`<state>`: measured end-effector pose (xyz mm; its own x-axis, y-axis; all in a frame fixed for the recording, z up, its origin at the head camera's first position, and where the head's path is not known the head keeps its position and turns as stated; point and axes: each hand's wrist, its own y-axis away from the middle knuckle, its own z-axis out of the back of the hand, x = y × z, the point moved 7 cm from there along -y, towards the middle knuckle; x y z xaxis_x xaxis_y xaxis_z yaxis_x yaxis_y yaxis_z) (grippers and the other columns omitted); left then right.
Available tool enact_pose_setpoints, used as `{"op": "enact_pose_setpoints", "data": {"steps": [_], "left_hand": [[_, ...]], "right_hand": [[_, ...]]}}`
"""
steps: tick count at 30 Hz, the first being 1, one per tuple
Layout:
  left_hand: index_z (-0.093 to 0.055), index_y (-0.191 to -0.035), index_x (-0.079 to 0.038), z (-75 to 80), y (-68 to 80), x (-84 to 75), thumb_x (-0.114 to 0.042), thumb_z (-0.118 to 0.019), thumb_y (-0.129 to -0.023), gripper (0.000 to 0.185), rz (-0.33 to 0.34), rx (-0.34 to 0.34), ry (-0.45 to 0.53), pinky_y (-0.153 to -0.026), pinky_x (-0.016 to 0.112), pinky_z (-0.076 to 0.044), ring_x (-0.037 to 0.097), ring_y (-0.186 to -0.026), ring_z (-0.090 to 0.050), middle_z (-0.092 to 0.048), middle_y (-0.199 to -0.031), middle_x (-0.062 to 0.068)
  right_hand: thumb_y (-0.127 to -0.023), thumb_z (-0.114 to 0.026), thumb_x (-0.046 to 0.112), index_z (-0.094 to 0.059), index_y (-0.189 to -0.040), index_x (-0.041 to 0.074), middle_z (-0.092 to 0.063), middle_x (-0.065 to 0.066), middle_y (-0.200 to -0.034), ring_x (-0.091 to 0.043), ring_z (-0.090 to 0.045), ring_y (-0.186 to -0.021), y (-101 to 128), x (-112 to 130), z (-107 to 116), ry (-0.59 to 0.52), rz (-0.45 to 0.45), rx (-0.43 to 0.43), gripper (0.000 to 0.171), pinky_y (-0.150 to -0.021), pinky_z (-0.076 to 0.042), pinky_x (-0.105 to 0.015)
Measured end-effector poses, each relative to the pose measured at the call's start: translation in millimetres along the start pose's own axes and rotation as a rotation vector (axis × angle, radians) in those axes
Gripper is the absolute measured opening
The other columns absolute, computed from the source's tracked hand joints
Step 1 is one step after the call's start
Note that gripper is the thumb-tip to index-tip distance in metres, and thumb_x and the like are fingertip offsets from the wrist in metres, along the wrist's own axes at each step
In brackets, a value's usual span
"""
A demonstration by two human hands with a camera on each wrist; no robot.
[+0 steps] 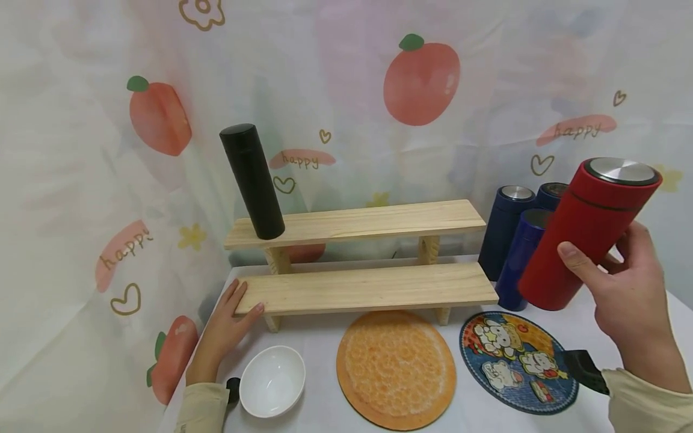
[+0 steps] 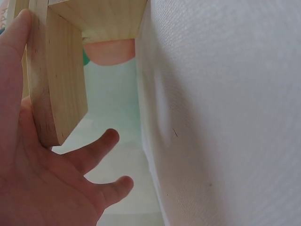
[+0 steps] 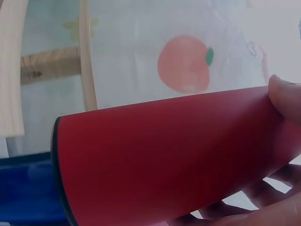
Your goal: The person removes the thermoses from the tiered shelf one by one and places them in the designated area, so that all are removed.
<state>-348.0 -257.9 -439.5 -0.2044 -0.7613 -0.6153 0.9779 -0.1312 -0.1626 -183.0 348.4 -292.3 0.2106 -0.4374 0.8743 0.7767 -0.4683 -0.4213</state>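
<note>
My right hand (image 1: 630, 294) grips a red thermos (image 1: 592, 231) with a silver lid, tilted and raised in front of several blue thermoses. Its dark-rimmed base faces the wooden stand in the right wrist view, where the thumb lies along one side and the fingers along the other. On the left, my left hand (image 1: 222, 331) rests against the left end of the lower wooden shelf (image 1: 368, 288), its thumb and a finger on the board. Two other fingers (image 2: 96, 150) stick out straight beside the board end in the left wrist view. A black thermos (image 1: 253, 180) stands on the upper shelf's (image 1: 373, 221) left end.
Behind the raised thermos stand a dark blue thermos (image 1: 503, 234), a brighter blue one (image 1: 520, 261) and another partly hidden (image 1: 549, 195). In front lie a white bowl (image 1: 272, 382), a round bread-patterned mat (image 1: 397, 370) and a cartoon mat (image 1: 520, 364). A printed curtain (image 1: 352, 90) hangs behind.
</note>
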Motion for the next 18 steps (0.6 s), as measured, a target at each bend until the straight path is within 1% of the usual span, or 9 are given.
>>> {"op": "enact_pose_setpoints", "data": {"steps": [2, 4, 7, 10, 13, 18], "left_hand": [[-0.032, -0.168, -0.003, 0.7, 0.5, 0.2, -0.050, -0.065, -0.105, 0.085, -0.001, 0.000, 0.002, -0.124, 0.066, -0.021, 0.048, -0.160, -0.017, -0.015, -0.177, 0.020], [-0.032, -0.168, -0.003, 0.9, 0.8, 0.0, -0.050, -0.065, -0.105, 0.085, 0.003, 0.003, 0.001, -0.124, 0.066, -0.020, 0.047, -0.160, -0.017, -0.014, -0.177, 0.020], [-0.031, -0.168, -0.004, 0.7, 0.3, -0.9, -0.050, -0.065, -0.105, 0.086, 0.010, 0.007, 0.002, -0.124, 0.066, -0.020, 0.047, -0.160, -0.017, -0.014, -0.177, 0.020], [-0.031, -0.168, -0.004, 0.5, 0.1, -1.8, -0.051, -0.065, -0.105, 0.086, 0.012, 0.010, -0.003, -0.124, 0.066, -0.021, 0.047, -0.160, -0.017, -0.014, -0.177, 0.019], [-0.031, -0.168, -0.004, 0.4, -0.2, -1.2, -0.051, -0.065, -0.105, 0.086, 0.011, 0.009, -0.005, -0.124, 0.066, -0.021, 0.047, -0.160, -0.017, -0.014, -0.177, 0.019], [-0.030, -0.169, -0.005, -0.8, -1.0, 0.9, -0.053, -0.064, -0.105, 0.087, 0.018, 0.014, -0.014, -0.124, 0.065, -0.020, 0.046, -0.160, -0.016, -0.013, -0.178, 0.019]], "right_hand": [[-0.109, -0.060, 0.008, -0.022, -0.171, 0.032, -0.032, -0.006, -0.171, -0.037, -0.036, -0.155, -2, 0, 5, 0.009, 0.002, -0.017, 0.076, -0.121, -0.028, -0.052], [-0.109, -0.060, 0.011, -0.022, -0.171, 0.032, -0.032, -0.004, -0.171, -0.037, -0.036, -0.156, -3, -2, 12, 0.028, -0.017, -0.046, 0.075, -0.121, -0.027, -0.053], [-0.109, -0.060, 0.012, -0.024, -0.171, 0.031, -0.034, -0.002, -0.171, -0.036, -0.038, -0.155, -6, -6, 23, 0.042, -0.031, -0.107, 0.074, -0.120, -0.025, -0.053], [-0.108, -0.061, 0.011, -0.027, -0.170, 0.030, -0.036, -0.001, -0.171, -0.035, -0.038, -0.155, -8, -12, 32, 0.032, -0.045, -0.164, 0.073, -0.120, -0.024, -0.054], [-0.108, -0.060, 0.009, -0.029, -0.170, 0.030, -0.037, 0.000, -0.171, -0.033, -0.037, -0.155, -11, -18, 38, 0.015, -0.065, -0.196, 0.073, -0.120, -0.023, -0.053], [-0.106, -0.061, 0.003, -0.032, -0.169, 0.028, -0.040, 0.000, -0.168, -0.027, -0.039, -0.155, -13, -23, 48, -0.030, -0.084, -0.278, 0.073, -0.121, -0.023, -0.049]]}}
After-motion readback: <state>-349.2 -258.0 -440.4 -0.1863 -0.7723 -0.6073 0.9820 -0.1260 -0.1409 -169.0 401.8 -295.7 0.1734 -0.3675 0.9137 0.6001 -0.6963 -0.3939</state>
